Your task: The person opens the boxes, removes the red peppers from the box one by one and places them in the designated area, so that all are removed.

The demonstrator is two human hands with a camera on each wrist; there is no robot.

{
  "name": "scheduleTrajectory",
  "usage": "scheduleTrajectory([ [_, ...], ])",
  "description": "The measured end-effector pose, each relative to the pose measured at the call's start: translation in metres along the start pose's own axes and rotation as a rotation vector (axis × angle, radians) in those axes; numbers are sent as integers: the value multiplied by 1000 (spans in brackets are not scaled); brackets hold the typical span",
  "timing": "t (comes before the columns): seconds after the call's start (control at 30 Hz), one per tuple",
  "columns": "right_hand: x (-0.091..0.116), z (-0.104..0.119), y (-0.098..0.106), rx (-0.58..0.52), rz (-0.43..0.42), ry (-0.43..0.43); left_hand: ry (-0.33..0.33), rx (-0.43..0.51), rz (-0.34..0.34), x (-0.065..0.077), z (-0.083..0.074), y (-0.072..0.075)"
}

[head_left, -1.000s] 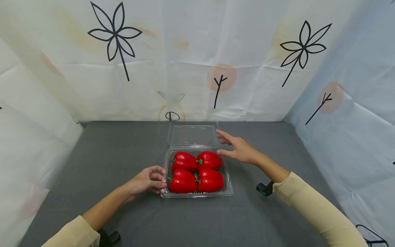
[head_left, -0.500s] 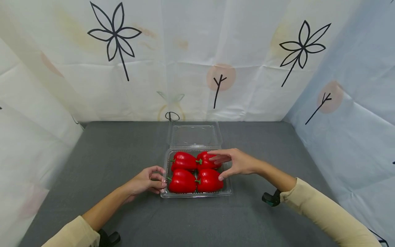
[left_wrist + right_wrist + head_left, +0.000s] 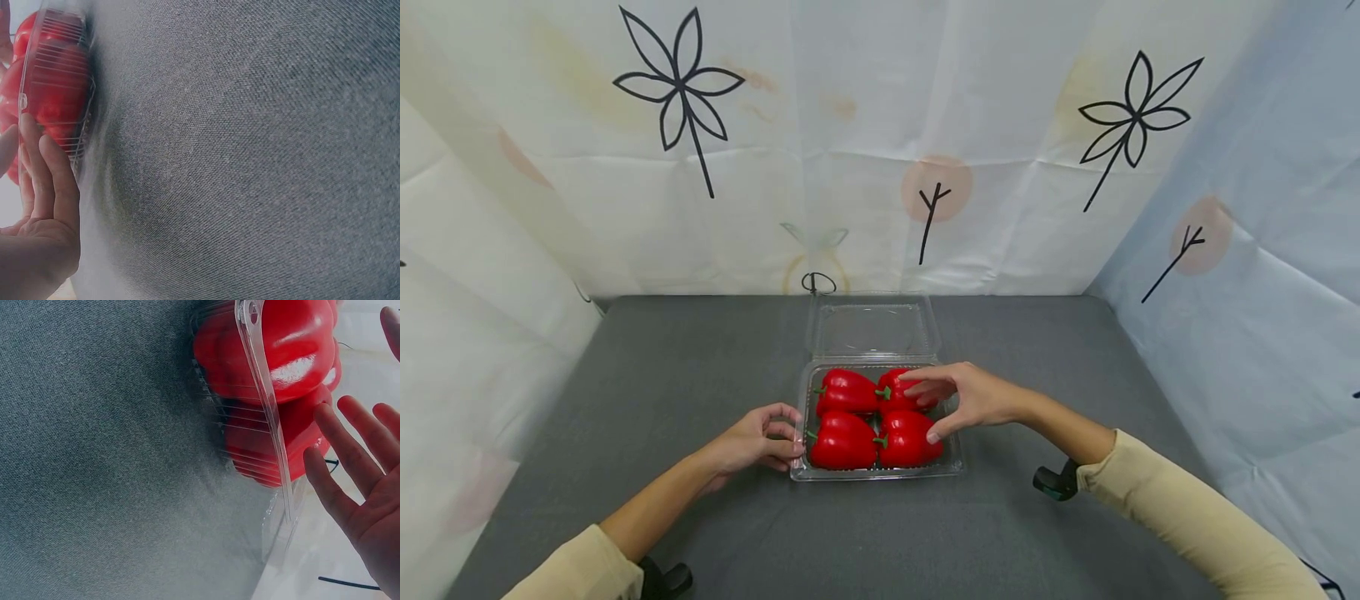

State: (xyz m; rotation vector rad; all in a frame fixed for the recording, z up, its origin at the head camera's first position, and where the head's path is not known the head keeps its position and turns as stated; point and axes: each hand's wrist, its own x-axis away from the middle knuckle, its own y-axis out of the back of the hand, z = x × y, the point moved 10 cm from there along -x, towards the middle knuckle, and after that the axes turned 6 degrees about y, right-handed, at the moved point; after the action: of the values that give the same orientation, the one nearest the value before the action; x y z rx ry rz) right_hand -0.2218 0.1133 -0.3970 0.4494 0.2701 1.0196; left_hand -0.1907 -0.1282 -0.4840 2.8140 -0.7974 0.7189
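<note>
left hand [image 3: 756,439]: pinches clear container [image 3: 880,475] at left rim | right hand [image 3: 973,396]: spread wide over 2 red peppers [image 3: 904,443]

Ahead of you, past the grey table [image 3: 715,350], hangs a white curtain [image 3: 850,125], lightly creased. You see two black flowers on it, one left [image 3: 680,83], one right [image 3: 1138,116], with a peach disc [image 3: 957,177] and black twig [image 3: 927,227] between. Your bluish right-hand curtain [image 3: 1285,175] repeats disc and twig.
</note>
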Motion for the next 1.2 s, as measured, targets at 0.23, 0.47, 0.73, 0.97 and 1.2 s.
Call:
scheduleTrajectory([
  [0.23, -2, -3, -6, 4, 39, -39, 0, -2, 0, 0, 0, -1],
  [0.47, -4, -9, -7, -13, 57, -88, -6, -1, 3, -1, 0, -1],
  [0.73, -7, -13, -10, 23, 74, -114, -4, 4, 3, -1, -1, -2],
  [0.97, -10, -9, -13, 116, 100, -118, -5, 2, 2, 0, -1, -2],
  [1.2, -13, -8, -18, 137, 119, -85, -9, -1, 5, 0, -1, -3],
])
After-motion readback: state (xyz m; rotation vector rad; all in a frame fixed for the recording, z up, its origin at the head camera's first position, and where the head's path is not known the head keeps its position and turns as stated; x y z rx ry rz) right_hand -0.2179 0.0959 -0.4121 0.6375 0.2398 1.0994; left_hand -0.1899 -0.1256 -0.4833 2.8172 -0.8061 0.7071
